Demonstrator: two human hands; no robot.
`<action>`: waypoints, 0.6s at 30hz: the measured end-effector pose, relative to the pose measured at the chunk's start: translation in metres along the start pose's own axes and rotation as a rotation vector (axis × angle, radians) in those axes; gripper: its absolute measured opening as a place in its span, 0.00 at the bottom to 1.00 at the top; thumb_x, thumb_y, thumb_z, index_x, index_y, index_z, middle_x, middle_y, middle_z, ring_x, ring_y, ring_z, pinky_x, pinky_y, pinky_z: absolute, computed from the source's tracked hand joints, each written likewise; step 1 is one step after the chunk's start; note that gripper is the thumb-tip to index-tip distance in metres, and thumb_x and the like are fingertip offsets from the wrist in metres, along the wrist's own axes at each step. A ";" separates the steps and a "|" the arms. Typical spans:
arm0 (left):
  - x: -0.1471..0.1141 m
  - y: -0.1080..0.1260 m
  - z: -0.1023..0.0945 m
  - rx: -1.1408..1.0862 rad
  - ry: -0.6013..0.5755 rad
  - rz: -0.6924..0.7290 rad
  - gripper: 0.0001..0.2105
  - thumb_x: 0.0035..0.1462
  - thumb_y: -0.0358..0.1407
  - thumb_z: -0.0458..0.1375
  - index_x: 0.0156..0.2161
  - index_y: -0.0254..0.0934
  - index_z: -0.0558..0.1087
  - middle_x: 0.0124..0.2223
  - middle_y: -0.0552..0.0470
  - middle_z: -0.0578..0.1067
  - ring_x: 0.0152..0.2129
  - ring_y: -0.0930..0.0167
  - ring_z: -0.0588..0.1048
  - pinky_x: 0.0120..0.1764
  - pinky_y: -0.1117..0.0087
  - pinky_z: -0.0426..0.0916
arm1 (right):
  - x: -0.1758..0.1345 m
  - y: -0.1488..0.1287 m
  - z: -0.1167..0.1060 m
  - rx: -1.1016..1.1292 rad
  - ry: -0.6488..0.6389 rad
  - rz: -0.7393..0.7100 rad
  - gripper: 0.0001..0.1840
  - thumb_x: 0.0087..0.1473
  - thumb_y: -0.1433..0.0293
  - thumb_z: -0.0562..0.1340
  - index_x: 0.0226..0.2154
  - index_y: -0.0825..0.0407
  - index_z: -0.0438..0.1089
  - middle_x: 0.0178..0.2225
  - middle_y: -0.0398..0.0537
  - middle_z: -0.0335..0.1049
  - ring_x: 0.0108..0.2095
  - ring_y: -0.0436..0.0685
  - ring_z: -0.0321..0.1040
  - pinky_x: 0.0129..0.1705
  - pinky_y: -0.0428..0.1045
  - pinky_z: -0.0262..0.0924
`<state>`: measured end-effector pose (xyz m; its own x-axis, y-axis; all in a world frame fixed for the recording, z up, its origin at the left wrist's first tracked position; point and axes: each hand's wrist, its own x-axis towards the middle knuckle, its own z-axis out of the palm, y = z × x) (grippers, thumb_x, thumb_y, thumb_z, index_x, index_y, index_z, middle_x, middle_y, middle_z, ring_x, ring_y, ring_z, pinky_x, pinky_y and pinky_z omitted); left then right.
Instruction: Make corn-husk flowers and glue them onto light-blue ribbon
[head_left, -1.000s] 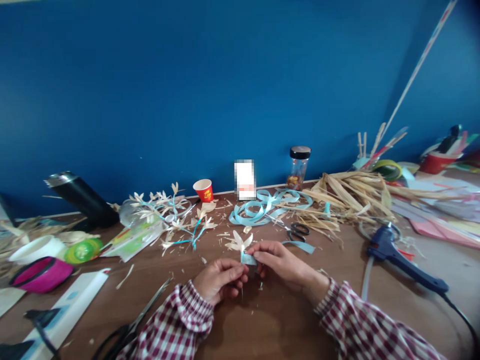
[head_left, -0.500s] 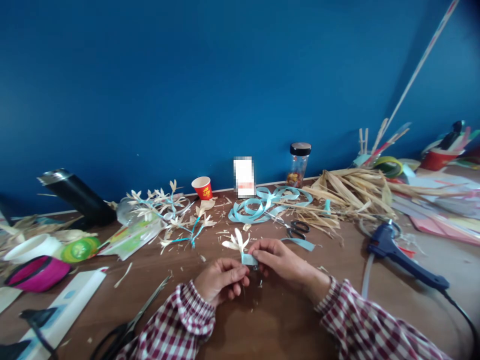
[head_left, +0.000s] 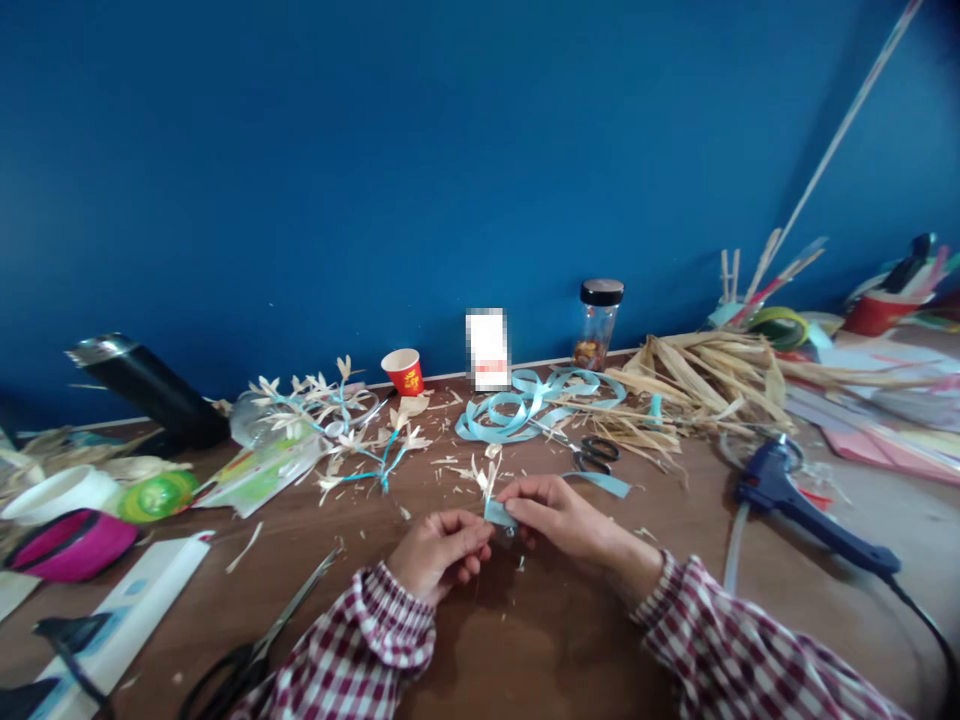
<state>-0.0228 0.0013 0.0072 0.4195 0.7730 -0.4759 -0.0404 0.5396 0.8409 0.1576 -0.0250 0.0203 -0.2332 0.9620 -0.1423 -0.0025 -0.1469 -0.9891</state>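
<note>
My left hand (head_left: 444,552) is closed, thumb and fingertips pinched at the foot of a small pale husk flower (head_left: 488,478), whose stem is mostly hidden. My right hand (head_left: 561,518) pinches a short piece of light-blue ribbon (head_left: 500,514) that sits against the flower's stem. Both hands are close together, just above the brown table. Beyond them lie finished-looking branches of pale flowers with blue-wrapped stems (head_left: 384,466). A loose strip of the same ribbon (head_left: 606,484) rests past my right hand.
Large scissors (head_left: 289,610) lie by my left sleeve; smaller scissors (head_left: 598,455) lie farther back. A blue glue gun (head_left: 814,515) is at the right. Coiled ribbon (head_left: 499,418), dry husks (head_left: 705,375), a red paper cup (head_left: 405,373) and a lidded jar (head_left: 598,325) stand along the wall.
The flower has turned between my fingers, so its petals now look narrower. The ribbon piece has tilted, its right end lower. Both hands stay almost in place.
</note>
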 end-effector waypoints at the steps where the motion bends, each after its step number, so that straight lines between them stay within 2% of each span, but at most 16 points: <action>1: 0.000 0.000 0.000 0.005 0.011 0.002 0.16 0.31 0.41 0.70 0.21 0.31 0.72 0.16 0.54 0.72 0.10 0.83 0.65 0.12 0.84 0.54 | 0.000 0.000 0.000 -0.001 0.006 -0.002 0.11 0.51 0.65 0.58 0.31 0.56 0.70 0.17 0.39 0.61 0.17 0.45 0.55 0.19 0.41 0.50; 12: -0.004 0.003 0.007 0.016 0.084 0.027 0.16 0.28 0.41 0.70 0.20 0.31 0.72 0.16 0.54 0.72 0.10 0.82 0.65 0.12 0.84 0.54 | 0.000 0.006 0.003 0.055 0.004 -0.003 0.12 0.51 0.63 0.59 0.30 0.55 0.69 0.17 0.38 0.59 0.16 0.44 0.52 0.18 0.41 0.48; 18: -0.006 0.001 0.012 0.234 0.180 0.159 0.12 0.36 0.39 0.67 0.21 0.32 0.71 0.17 0.54 0.73 0.11 0.80 0.68 0.14 0.82 0.59 | 0.001 0.004 0.004 -0.021 0.014 -0.048 0.15 0.53 0.62 0.57 0.22 0.55 0.65 0.15 0.37 0.55 0.16 0.44 0.49 0.17 0.41 0.43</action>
<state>-0.0145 -0.0068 0.0134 0.2572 0.8992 -0.3541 0.1253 0.3323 0.9348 0.1539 -0.0260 0.0163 -0.2194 0.9710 -0.0951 0.0073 -0.0958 -0.9954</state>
